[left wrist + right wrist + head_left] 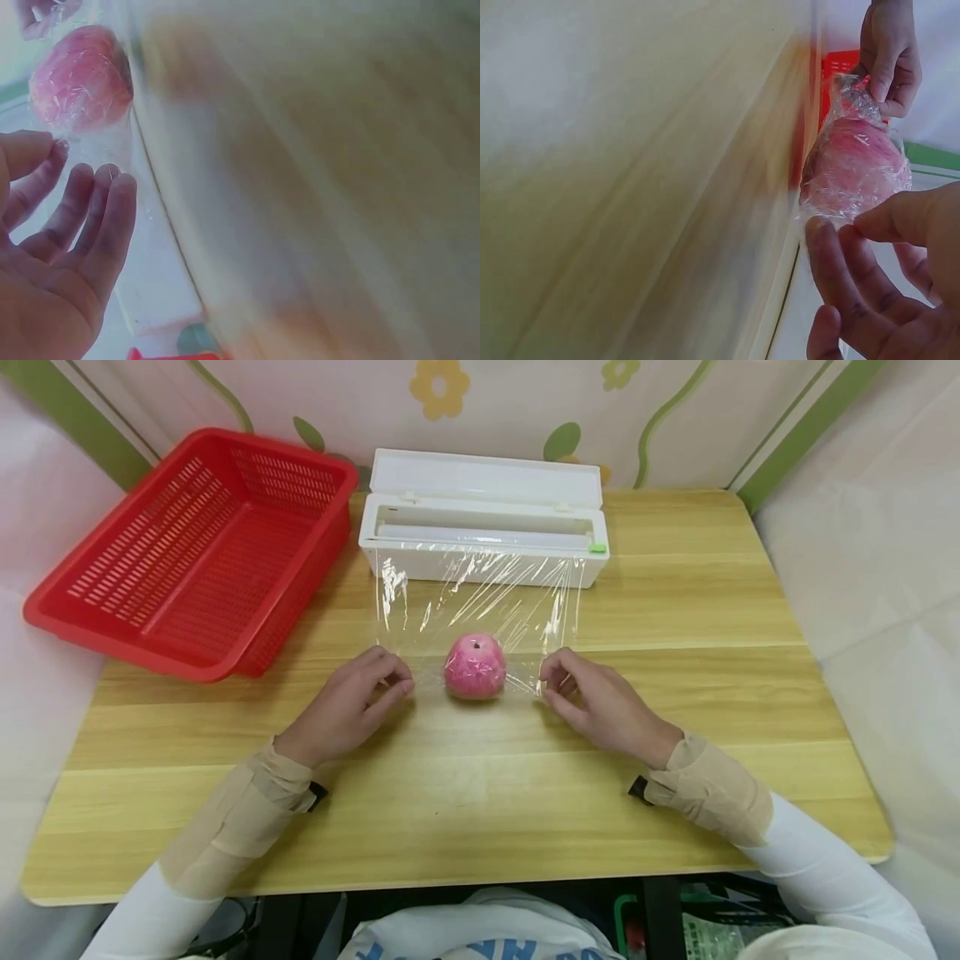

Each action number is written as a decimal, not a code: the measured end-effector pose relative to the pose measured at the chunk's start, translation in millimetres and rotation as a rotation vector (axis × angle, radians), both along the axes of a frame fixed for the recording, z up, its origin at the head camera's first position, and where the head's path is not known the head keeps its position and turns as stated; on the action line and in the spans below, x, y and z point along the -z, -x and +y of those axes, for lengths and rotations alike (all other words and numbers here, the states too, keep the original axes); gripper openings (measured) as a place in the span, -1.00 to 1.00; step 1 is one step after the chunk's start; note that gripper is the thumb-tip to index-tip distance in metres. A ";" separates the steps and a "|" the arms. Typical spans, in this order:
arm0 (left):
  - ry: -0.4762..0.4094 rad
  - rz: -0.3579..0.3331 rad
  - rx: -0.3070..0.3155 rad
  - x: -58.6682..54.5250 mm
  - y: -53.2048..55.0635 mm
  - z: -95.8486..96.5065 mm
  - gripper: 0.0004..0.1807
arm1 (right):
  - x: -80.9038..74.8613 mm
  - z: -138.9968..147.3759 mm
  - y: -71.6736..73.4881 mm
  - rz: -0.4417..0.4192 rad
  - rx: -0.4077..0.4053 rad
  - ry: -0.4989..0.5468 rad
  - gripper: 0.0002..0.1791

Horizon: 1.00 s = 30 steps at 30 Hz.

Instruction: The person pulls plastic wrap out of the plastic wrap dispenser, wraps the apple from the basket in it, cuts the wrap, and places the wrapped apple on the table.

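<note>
A sheet of clear cling film [420, 610] stretches from a white cling film dispenser [367, 531] toward the person. Its near part lies over and around a pink round fruit [476, 667], which has a small dark spot on top. My left hand [356, 697] pinches the film's left corner between thumb and forefinger, with its other fingers bent loosely in the left wrist view. At the opposite corner, my right hand [600, 703] pinches the film between thumb and fingertips. Wrinkled film clings to the fruit [859, 165] in the right wrist view.
Behind the film, the dispenser's lid [487, 478] stands raised, with a green piece [597, 548] at the box's right end. A red plastic basket [300, 602] sits at the back left of the wooden table [465, 810]. White sheets hang on both sides.
</note>
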State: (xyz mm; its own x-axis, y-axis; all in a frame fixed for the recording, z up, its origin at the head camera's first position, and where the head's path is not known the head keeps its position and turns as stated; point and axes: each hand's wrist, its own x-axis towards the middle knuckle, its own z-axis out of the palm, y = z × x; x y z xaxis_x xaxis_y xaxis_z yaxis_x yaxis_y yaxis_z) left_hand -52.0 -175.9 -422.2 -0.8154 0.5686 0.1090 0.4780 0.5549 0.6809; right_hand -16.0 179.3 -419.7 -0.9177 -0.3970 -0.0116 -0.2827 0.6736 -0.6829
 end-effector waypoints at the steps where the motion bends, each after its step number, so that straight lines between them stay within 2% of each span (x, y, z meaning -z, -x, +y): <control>1: -0.002 -0.007 -0.007 -0.5 0.3 0.8 -0.94 | -0.2 0.5 0.2 0.001 0.005 0.007 -0.81; 9: 0.032 -0.057 -0.065 -3.4 5.7 5.7 -0.90 | 0.6 2.5 4.2 0.048 -0.008 0.073 -0.86; 16: 0.032 -0.034 -0.089 -5.1 14.8 10.7 -0.91 | 3.5 2.8 8.2 0.164 -0.025 0.075 -0.88; 23: 0.023 -0.066 -0.134 -8.0 22.2 14.5 -0.90 | 5.8 3.8 12.5 0.259 -0.033 0.041 -0.74; 30: 0.042 -0.084 -0.170 -10.1 29.3 16.5 -0.88 | 6.4 3.1 19.7 0.279 -0.035 0.032 -0.69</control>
State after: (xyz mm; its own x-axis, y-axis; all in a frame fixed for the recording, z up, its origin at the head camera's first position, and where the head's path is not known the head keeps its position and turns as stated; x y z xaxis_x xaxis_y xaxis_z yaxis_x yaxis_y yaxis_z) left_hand -81.3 -159.3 -412.0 -0.9053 0.4244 0.0158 0.3177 0.6519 0.6885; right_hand -35.7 182.4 -426.1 -0.8696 -0.4242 0.2526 -0.4852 0.6394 -0.5964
